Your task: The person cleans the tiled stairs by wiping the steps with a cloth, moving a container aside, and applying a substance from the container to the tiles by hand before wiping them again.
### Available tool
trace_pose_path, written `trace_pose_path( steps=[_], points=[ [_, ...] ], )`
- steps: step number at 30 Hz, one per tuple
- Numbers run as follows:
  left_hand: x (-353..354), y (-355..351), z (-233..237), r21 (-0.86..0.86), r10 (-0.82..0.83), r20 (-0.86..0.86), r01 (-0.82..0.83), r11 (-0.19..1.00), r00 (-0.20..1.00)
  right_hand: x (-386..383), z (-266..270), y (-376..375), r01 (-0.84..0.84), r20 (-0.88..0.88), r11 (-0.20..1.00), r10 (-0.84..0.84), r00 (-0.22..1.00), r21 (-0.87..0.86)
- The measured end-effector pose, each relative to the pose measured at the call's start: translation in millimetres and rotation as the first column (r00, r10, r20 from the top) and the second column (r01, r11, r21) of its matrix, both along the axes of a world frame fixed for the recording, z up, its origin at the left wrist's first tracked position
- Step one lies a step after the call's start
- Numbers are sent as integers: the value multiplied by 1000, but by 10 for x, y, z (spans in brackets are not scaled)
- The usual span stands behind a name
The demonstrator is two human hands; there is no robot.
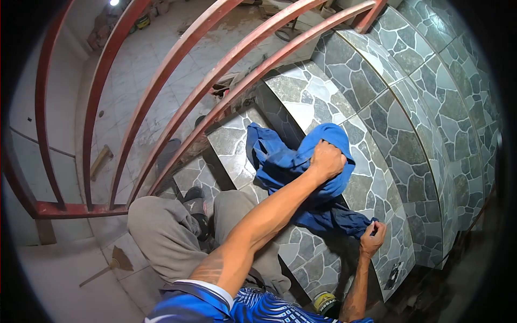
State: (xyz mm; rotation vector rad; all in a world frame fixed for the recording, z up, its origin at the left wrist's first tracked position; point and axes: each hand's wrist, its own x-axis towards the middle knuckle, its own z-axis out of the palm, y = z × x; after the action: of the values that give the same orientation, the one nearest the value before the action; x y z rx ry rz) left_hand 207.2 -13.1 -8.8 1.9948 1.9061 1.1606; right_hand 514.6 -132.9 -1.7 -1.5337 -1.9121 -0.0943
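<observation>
A blue cloth (pixel 280 161), bunched and folded, lies over the stone-patterned stair steps (pixel 371 185); its lower part looks darker. My left hand (pixel 328 160) is closed in a fist on the bright blue upper fold. Lower down and to the right, my right hand (pixel 372 238) pinches a dark, twisted end of the same cloth between thumb and fingers. The cloth stretches between the two hands. What lies under it is hidden.
Red curved metal railing bars (pixel 186 116) rise along the left. A small tub (pixel 326 302) with a yellowish label stands by my right forearm. A trowel-like tool (pixel 119 260) lies on the floor at lower left, and a wooden block (pixel 100 161) beyond the bars.
</observation>
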Motion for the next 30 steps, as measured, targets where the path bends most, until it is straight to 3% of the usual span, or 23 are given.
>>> trace_pose_path(
  steps=[3, 5, 7, 8, 9, 10, 11, 12, 14, 15, 16, 17, 18, 20, 21, 23, 25, 27, 29, 30],
  points=[
    [-287, -489, 148, -223, -23, -118, -4, 975, 993, 4, -12, 3, -2, -4, 1000, 2, 1000, 12],
    [-557, -733, -71, 36, 118, -34, -117, 992, 992, 4, -16, 24, -8, -11, 999, 8, 1000, 33],
    [-857, -1068, -452, -235, 288, -292, -360, 903, 912, -26, 20, -4, 5, -13, 1000, -5, 1000, 25],
    [-1142, -1211, -685, -364, 302, -226, -368, 856, 926, -23, 14, -27, 11, -20, 1000, -11, 1000, 19],
    [-1424, -1342, -895, -295, 348, -278, -424, 856, 896, -21, 7, -11, 18, -30, 1000, -18, 999, 22],
    [-1575, -1438, -801, -150, 468, 54, -456, 877, 882, -29, 5, 1, 26, -40, 999, -25, 999, 26],
    [-1702, -1544, -711, -28, 487, 394, -519, 854, 779, -43, 26, -5, 34, -42, 999, -33, 999, 24],
    [-1893, -1666, -909, 38, 516, 283, -547, 836, 809, -59, 58, -10, 38, -44, 999, -37, 998, 21],
    [-2189, -1889, -921, 263, 472, -63, -442, 858, 879, -53, 36, -11, 51, -58, 999, -51, 997, -3],
    [-2249, -1984, -643, 376, 399, -301, -276, 884, 866, -63, 36, -6, 44, -110, 999, -45, 993, -12],
    [-2251, -2040, -412, 287, 258, -66, -229, 930, 964, -65, 47, -3, 37, -162, 999, -40, 986, -21],
    [-2153, -2081, -242, 287, 143, 177, -190, 939, 974, -49, 54, -28, 31, -212, 999, -36, 977, -26],
    [-1967, -2108, -111, 299, 20, 407, -154, 942, 913, 56, 4, -21, 11, -195, 1000, -11, 981, 2],
    [-1446, -2180, 163, 338, -205, 767, -110, 935, 608, -140, 226, -134, -23, -384, 998, -2, 923, -60],
    [-1173, -2187, 360, 332, -235, 814, -94, 939, 531, -290, 310, -220, -51, -473, 994, 0, 881, -96],
    [-594, -2056, 938, 325, -291, 800, 29, 945, 525, -705, 332, -371, -277, -647, 958, 164, 745, -77],
    [-62, -1921, 1453, 314, -402, 723, 251, 916, 562, -1023, 626, -530, -551, -511, 804, 385, 769, -222],
    [429, -1969, 1606, 188, -543, 617, 564, 804, 569, -1279, 804, -709, -685, -470, 666, 522, 711, -296],
    [908, -2114, 1750, 427, -618, 571, 448, 786, 541, -1343, 933, -889, -725, -464, 602, 565, 682, -334],
    [968, -2162, 1825, 456, -651, 520, 465, 759, 553, -1313, 991, -960, -731, -460, 583, 573, 679, -354]
  ],
)
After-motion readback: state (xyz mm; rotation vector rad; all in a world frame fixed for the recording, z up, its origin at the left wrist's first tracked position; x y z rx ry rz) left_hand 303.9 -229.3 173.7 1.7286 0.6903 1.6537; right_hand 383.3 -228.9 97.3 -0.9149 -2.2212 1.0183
